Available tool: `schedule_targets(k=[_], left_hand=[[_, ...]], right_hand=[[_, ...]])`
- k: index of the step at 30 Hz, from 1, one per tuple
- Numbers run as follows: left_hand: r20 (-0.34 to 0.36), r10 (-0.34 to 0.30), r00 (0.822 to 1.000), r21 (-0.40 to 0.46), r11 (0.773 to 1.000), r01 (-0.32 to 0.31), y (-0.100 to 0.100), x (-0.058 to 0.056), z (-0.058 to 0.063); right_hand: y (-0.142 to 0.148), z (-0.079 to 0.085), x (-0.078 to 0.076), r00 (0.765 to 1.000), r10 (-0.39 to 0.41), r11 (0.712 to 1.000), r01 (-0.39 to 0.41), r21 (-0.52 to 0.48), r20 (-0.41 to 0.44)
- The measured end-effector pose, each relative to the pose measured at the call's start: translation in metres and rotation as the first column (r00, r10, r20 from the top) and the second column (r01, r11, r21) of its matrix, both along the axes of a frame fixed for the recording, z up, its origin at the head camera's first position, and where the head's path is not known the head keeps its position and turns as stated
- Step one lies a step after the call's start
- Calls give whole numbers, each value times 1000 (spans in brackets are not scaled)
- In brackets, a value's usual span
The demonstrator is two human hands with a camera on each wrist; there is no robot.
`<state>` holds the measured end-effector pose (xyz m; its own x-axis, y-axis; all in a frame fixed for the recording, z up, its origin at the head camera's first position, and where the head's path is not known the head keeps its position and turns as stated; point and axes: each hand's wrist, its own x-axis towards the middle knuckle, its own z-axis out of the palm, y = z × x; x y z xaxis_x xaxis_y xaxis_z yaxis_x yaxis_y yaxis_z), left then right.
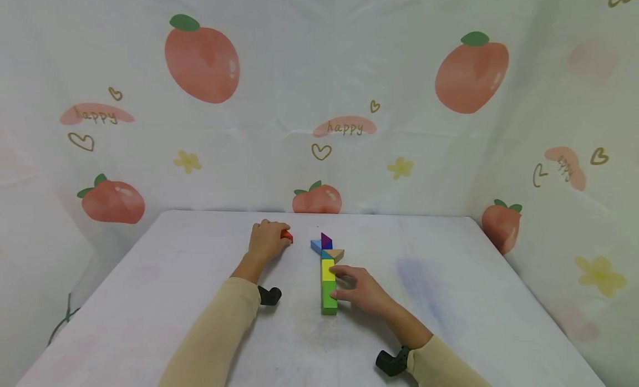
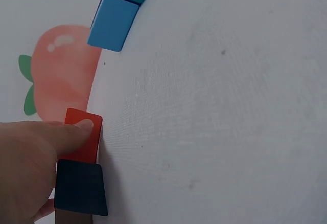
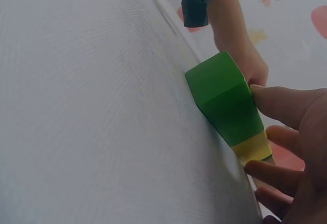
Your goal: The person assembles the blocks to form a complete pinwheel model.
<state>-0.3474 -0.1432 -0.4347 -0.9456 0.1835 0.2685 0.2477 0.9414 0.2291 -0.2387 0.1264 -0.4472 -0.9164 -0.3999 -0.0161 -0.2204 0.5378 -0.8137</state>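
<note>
Near the back of the table, my left hand (image 1: 267,240) pinches a red block (image 2: 82,132), the thumb resting on its face. In the left wrist view a dark blue block (image 2: 80,187) and a brownish block, partly cut off, line up against the red one beside the hand. My right hand (image 1: 366,291) touches the right side of a block row, its thumb at the green block (image 1: 329,298) and its index finger at the yellow block (image 1: 327,269). Its fingers are loosely spread in the right wrist view.
Beyond the yellow block stand a light blue block (image 1: 316,245), a tan triangle (image 1: 335,255), a small teal triangle (image 1: 326,255) and a purple block (image 1: 326,240). The white table (image 1: 199,265) meets a peach-patterned cloth (image 1: 269,126) at its back edge.
</note>
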Motion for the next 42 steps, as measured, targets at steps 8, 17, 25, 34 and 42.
schedule_targets(k=[8, 17, 25, 34, 42], left_hand=[[-39, -18, 999, -40, 999, 17, -6, 1, 4], [-78, -34, 996, -2, 999, 34, -5, 0, 10], [-63, -37, 997, 37, 999, 40, 1, 3, 16], [-11, -68, 998, 105, 992, 69, 7, 10, 21], [50, -75, 996, 140, 988, 68, 15, 16, 22]], right_hand=[[-2, -1, -2, 1000, 12, 1000, -12, -4, -11], [-2, 0, 0, 1000, 4, 1000, -4, 5, -1], [-1, 1, 1, 1000, 4, 1000, -4, 0, -5], [-1, 1, 1, 1000, -7, 1000, 8, -3, 12], [-1, 1, 0, 1000, 27, 999, -27, -17, -8]])
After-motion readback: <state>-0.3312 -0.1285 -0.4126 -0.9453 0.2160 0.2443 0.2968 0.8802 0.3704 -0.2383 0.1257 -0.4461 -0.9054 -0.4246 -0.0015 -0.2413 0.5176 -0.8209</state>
